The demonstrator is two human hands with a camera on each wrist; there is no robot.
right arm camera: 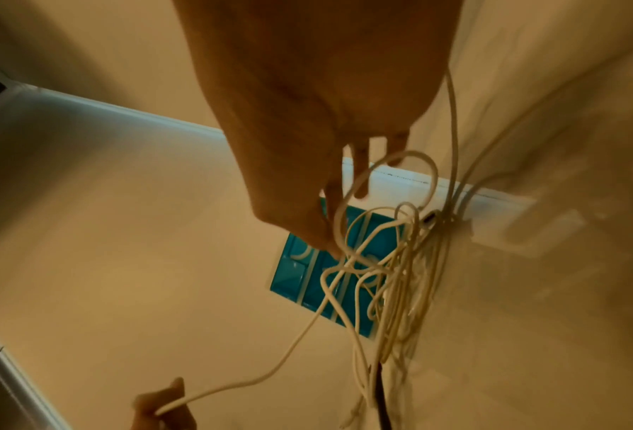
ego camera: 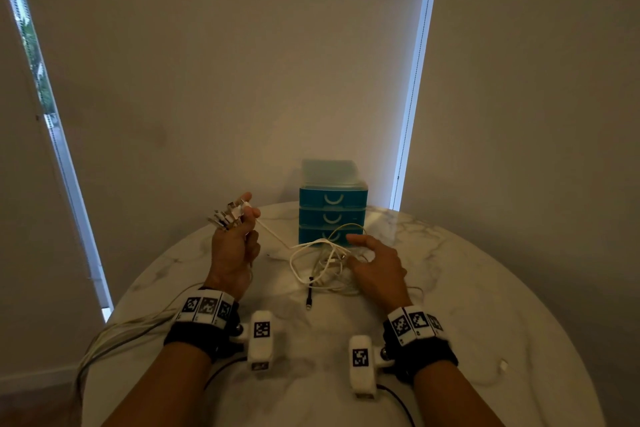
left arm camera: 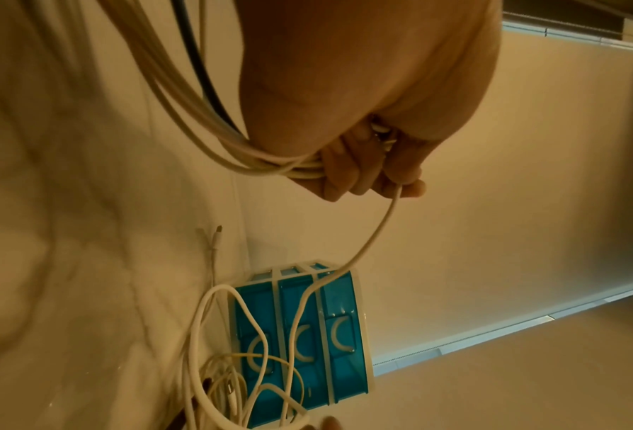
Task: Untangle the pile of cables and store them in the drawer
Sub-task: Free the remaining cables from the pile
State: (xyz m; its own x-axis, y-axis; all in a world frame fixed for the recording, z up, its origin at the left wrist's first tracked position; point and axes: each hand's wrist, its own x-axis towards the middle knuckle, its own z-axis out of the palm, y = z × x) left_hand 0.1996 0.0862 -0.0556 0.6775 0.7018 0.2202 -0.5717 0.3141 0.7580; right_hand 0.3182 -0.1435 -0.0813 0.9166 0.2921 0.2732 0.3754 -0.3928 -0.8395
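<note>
— Counted so far? One set of drawers at the back of the tabletop, teal, three drawers stacked, all three pushed in. Contents hidden behind the fronts.

— And the cables? One loose tangle of cables lying on the tabletop just in front of the bottom drawer, mostly white, with one dark plug poking out toward the near edge. Too knotted for a strand count. Nothing stored yet.

— Left hand? Raised above the tabletop, left of the drawers. Fingers curled round a gathered bundle of white strands, several plug ends fanning out past the knuckles. Thumb and forefinger pinching one more white cable, stretched from there down into the tangle.

— Right hand? Over the right side of the tangle, fingers spread and loosely bent, reaching among the loops; holding nothing firmly, as far as visible. Thumb near the bottom drawer front.

— Anything else? Two wristbands with black-and-white markers, one per wrist. One small white piece alone near the right edge of the tabletop, well apart from the tangle. Strands trailing off the left edge behind the left wrist.
</note>
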